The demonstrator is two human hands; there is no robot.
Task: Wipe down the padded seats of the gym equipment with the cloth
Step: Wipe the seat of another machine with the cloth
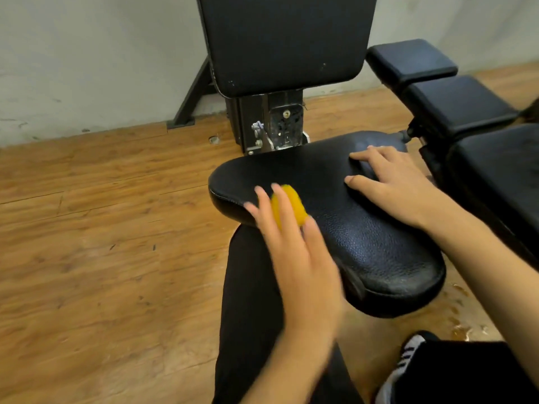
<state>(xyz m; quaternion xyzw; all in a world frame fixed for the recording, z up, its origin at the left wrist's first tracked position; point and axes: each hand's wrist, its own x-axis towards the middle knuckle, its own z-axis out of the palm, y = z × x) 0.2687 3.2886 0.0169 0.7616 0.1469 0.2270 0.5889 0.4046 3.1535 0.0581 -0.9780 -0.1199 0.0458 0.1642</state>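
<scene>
— Cloth (288,204) location requested.
— Yellow cloth is found left of frame centre. It is pressed onto the left end of the black padded seat (364,243) under the left hand (294,258).
— Grip state?
— Left-hand fingers are seen stretched out and slightly spread over the cloth. The thumb is laid just beside it, on its right. The cloth is pressed down by straight fingers and shows between forefinger and thumb. The hand is motion-blurred, so finer detail cannot be told.
— Right hand?
— Right hand (393,188) is laid palm down on the upper right part of the seat. Its fingers are straight and slightly apart, and nothing is held. It is kept well apart from the cloth.
— Seat layout?
— Seat is shown across frame centre, running from upper left to lower right, with a grained black cover. An upright black backrest (285,39) is seen at top centre, behind the seat. A metal adjuster bracket (280,126) is seen between the two.
— Surroundings?
— Second bench (460,103) with black pads is seen along the right edge, just beside the seat. Wooden floor (102,228) is shown over the left half, and a white wall (87,53) across the top. A leg in black trousers (250,301) is seen at bottom centre, below the seat's left end. A black-and-white shoe (405,363) is seen at lower right.
</scene>
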